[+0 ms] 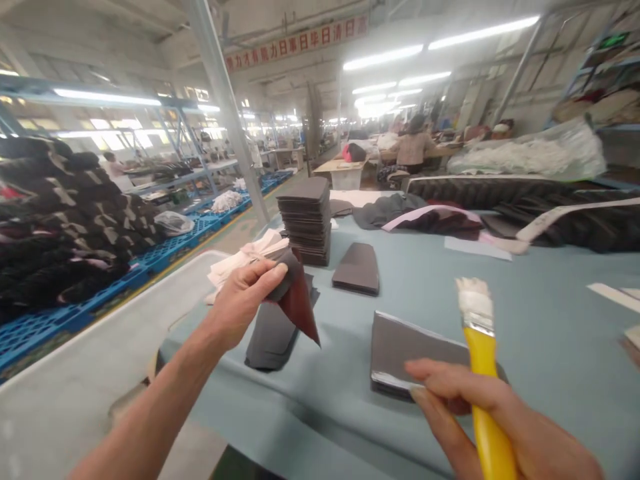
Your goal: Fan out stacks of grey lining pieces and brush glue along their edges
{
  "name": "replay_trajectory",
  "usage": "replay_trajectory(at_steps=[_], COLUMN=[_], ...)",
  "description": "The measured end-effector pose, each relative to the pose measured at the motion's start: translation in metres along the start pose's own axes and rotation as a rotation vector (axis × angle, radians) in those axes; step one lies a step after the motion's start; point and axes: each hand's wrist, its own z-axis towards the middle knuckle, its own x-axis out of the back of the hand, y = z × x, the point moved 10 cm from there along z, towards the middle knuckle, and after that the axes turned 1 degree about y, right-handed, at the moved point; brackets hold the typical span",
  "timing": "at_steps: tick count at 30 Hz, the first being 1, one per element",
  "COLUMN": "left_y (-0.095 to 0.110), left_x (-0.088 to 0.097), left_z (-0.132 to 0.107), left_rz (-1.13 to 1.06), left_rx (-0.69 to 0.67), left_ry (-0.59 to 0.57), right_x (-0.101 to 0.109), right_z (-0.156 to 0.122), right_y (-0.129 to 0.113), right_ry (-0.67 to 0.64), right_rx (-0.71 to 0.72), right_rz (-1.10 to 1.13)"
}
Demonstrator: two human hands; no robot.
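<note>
My left hand (250, 293) is closed on a dark fabric piece (300, 300), whose reddish-brown underside hangs down in a point. Beneath it lies a loose pile of dark pieces (273, 337). My right hand (480, 407) grips a yellow-handled paintbrush (483, 360), bristles up and whitish. Its thumb and forefinger reach over the near edge of a low stack of dark pieces (417, 347); whether they touch it I cannot tell. White, wet-looking strips run along that stack's edges. Farther back are a small stack (357, 267) and a tall stack (305, 223) of similar pieces.
A blue-green cloth (350, 407) covers the table. Pale bundled strips (245, 260) lie at its left edge. Dark fabric (560, 213) and pale bands line the back right. A metal post (227, 107) rises behind; a person (414, 147) sits farther off.
</note>
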Motion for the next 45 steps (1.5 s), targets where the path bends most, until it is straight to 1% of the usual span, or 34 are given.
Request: replay_trajectory(at_steps=[2,6,8,11,13,15,17,19,21,23,25,28,31,33,36,38,40,41,45], left_y=[0.005,0.012,0.016,0.021,0.024,0.030,0.039,0.051,0.065,0.075,0.078,0.071,0.069,0.069,0.065,0.059,0.048,0.040,0.009], left_x=[-0.018,-0.050,-0.065,-0.082,-0.095,-0.109,-0.119,-0.127,-0.138,-0.150,-0.157,-0.160,-0.155,-0.151,-0.145,-0.141,-0.139,-0.140,-0.155], left_z=[-0.015,-0.039,-0.047,-0.055,-0.061,-0.067,-0.070,-0.072,-0.076,-0.082,-0.086,-0.088,-0.088,-0.089,-0.091,-0.093,-0.098,-0.101,-0.122], left_rz=[-0.070,-0.309,-0.435,-0.547,-0.531,-0.442,-0.332,-0.234,-0.187,-0.187,-0.181,-0.138,-0.135,-0.151,-0.190,-0.250,-0.349,-0.404,-0.618], left_rx=[0.027,0.114,0.162,0.208,0.222,0.204,0.152,0.091,0.046,0.032,0.056,0.114,0.127,0.124,0.101,0.066,0.048,0.056,0.115], left_ry=[-0.014,-0.057,-0.096,-0.156,-0.250,-0.391,-0.507,-0.594,-0.704,-0.820,-0.890,-0.895,-0.843,-0.810,-0.772,-0.748,-0.728,-0.723,-0.709], right_x=[-0.001,-0.001,-0.005,-0.016,-0.022,-0.019,-0.013,-0.006,-0.002,0.003,0.009,0.013,0.019,0.022,0.025,0.026,0.031,0.036,0.058], right_z=[0.014,0.026,0.025,0.015,0.008,0.008,0.015,0.024,0.031,0.036,0.038,0.038,0.041,0.044,0.050,0.056,0.063,0.067,0.081], right_y=[-0.004,-0.009,0.000,0.027,0.040,0.042,0.037,0.032,0.027,0.023,0.019,0.016,0.007,-0.003,-0.022,-0.031,-0.029,-0.026,-0.001], right_ry=[-0.037,0.021,0.042,0.023,-0.019,-0.043,-0.059,-0.084,-0.122,-0.135,-0.135,-0.142,-0.113,-0.077,-0.045,-0.034,0.004,0.043,0.253], right_rx=[-0.066,-0.115,-0.168,-0.339,-0.425,-0.445,-0.440,-0.460,-0.485,-0.482,-0.450,-0.394,-0.299,-0.221,-0.097,-0.058,-0.083,-0.111,-0.232], right_rz=[0.073,0.168,0.207,0.268,0.302,0.359,0.438,0.501,0.543,0.549,0.510,0.382,0.239,0.170,0.155,0.182,0.202,0.203,0.178])
